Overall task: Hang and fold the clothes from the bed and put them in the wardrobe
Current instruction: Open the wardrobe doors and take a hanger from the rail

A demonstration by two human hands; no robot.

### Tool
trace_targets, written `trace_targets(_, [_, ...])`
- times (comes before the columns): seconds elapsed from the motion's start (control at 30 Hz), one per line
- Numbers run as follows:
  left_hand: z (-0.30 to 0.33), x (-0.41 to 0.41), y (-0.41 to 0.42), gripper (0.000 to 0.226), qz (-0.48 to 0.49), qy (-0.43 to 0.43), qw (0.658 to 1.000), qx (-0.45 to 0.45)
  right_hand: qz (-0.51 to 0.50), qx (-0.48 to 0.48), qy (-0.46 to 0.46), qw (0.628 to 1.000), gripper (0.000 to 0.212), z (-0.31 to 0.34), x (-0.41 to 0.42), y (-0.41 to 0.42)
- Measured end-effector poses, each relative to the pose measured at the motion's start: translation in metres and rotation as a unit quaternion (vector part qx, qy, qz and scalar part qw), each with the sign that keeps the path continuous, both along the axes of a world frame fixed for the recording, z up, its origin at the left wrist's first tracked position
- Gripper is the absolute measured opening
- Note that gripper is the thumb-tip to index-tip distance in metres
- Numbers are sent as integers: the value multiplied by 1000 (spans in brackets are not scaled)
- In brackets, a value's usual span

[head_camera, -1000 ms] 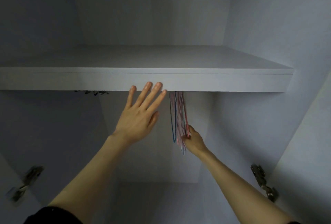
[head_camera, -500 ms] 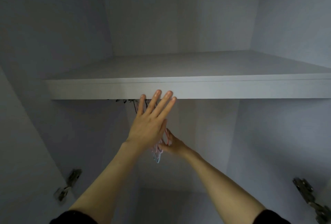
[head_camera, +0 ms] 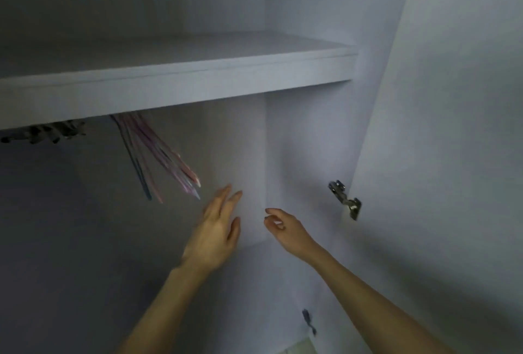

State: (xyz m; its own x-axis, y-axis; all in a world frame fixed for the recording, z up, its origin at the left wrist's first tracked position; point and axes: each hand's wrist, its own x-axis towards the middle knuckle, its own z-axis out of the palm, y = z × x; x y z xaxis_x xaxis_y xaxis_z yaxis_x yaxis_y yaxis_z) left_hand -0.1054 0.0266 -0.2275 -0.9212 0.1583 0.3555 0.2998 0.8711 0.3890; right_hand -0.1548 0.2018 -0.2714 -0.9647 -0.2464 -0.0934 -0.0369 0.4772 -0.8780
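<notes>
Hangers [head_camera: 158, 155] dangle blurred under the wardrobe shelf [head_camera: 181, 85], tops hidden by its edge, while left hand [head_camera: 216, 236] spreads flat and right hand [head_camera: 285, 229] curls loosely, both empty below.

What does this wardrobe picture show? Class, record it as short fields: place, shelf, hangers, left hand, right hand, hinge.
place: inside of a white wardrobe
shelf: shelf runs across above both hands
hangers: bunch of hangers hangs below the shelf, swung at a slant, held by neither hand
left hand: left hand open, fingers straight, just below the hanger tips
right hand: right hand empty, fingers loosely curled
hinge: metal hinge on the right
</notes>
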Motion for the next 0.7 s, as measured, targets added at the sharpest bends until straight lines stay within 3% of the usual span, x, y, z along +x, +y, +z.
trace_targets(0.17, [-53, 36, 71, 37, -111, -97, 988, 48, -131, -30, -2, 991, 24, -31, 87, 82])
trace_targets(0.37, [-101, 100, 154, 34, -228, -167, 958, 49, -203, 5, -56, 978, 25, -66, 212, 151])
trace_targets(0.57, [-138, 214, 254, 34, -372, -221, 901, 0, -330, 46, -112, 936, 28, -91, 376, 228])
trace_targets(0.7, [-156, 310, 323, 35, -462, -253, 849, -43, -439, 36, -133, 888, 28, -96, 503, 272])
